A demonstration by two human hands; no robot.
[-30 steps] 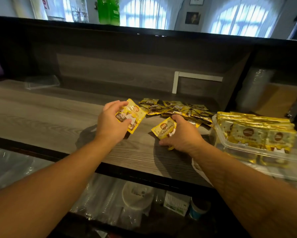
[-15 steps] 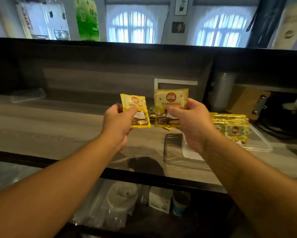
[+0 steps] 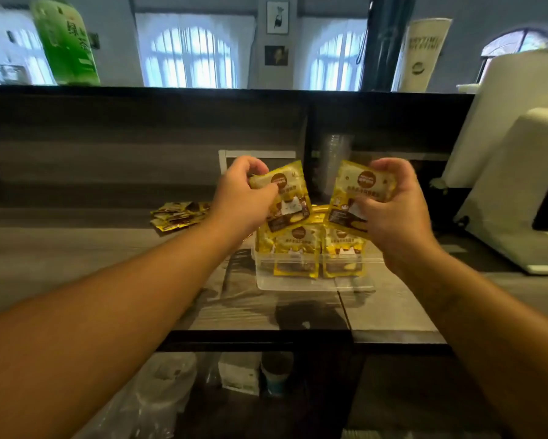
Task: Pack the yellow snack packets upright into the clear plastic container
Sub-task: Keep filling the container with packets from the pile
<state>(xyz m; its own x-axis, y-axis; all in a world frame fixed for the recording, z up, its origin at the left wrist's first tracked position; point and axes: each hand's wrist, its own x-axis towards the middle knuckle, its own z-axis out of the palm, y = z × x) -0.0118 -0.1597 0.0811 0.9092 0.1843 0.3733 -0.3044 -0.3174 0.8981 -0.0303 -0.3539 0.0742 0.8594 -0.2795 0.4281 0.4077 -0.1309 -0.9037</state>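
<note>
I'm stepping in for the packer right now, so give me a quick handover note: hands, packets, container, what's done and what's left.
Left hand: one yellow packet in its grip, above the container.
Right hand: another packet, also above it.
Clear container: on the counter, packets already standing upright inside.
Left: set these two in upright, then pack the loose pile lying further left.

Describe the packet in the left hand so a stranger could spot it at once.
Find the clear plastic container on the wooden counter. Just above its left half, the left hand pinches a yellow snack packet. Unlike the packets standing in the container, it hangs tilted in the air.
</note>
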